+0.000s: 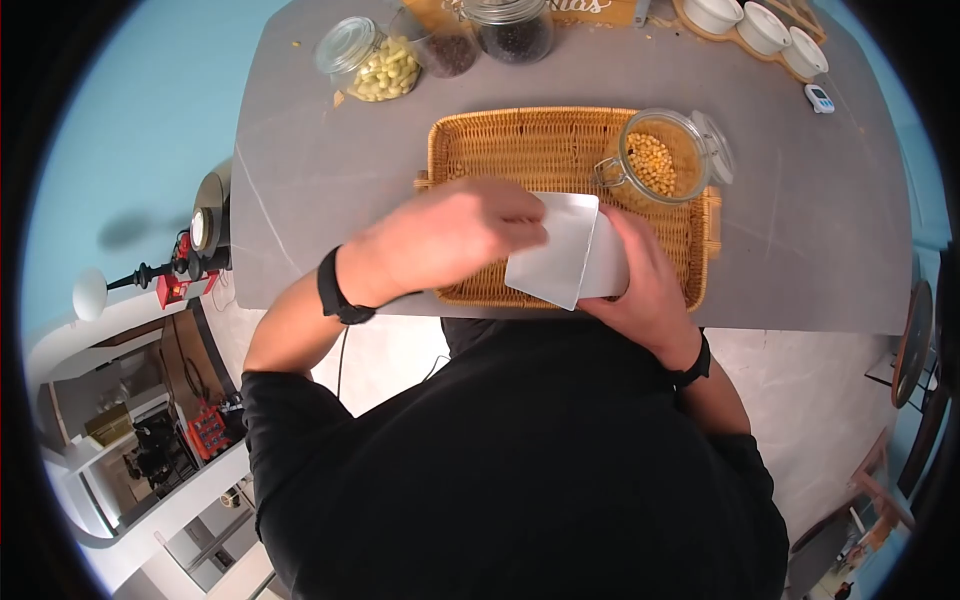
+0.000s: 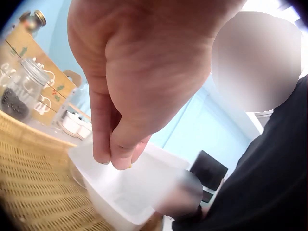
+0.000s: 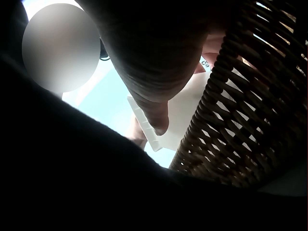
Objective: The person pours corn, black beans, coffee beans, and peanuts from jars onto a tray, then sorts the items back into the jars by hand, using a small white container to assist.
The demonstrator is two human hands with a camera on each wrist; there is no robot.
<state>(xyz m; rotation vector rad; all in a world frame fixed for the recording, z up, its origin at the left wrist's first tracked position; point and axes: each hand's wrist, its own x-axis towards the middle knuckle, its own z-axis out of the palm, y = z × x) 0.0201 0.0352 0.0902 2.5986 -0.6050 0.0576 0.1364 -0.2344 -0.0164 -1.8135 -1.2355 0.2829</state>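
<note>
A white square container (image 1: 555,245) is held tilted over the wicker basket (image 1: 480,150) by the right hand (image 1: 650,285), its fingers and thumb around the sides. Above the container's opening is the left hand (image 1: 450,235). In the left wrist view the left hand (image 2: 139,72) has thumb and fingertips pinched together, with a tiny yellow bit at the tips, over the white container (image 2: 130,187). The right wrist view shows the right thumb (image 3: 161,120) against the container's side (image 3: 185,110). An open glass jar of yellow kernels (image 1: 652,165) stands at the basket's right.
Behind the basket stand a glass jar of pale green pieces (image 1: 385,75), a jar of dark reddish contents (image 1: 447,52) and a jar of black contents (image 1: 515,35). White bowls (image 1: 765,30) on a wooden tray and a small timer (image 1: 819,98) are at the back right.
</note>
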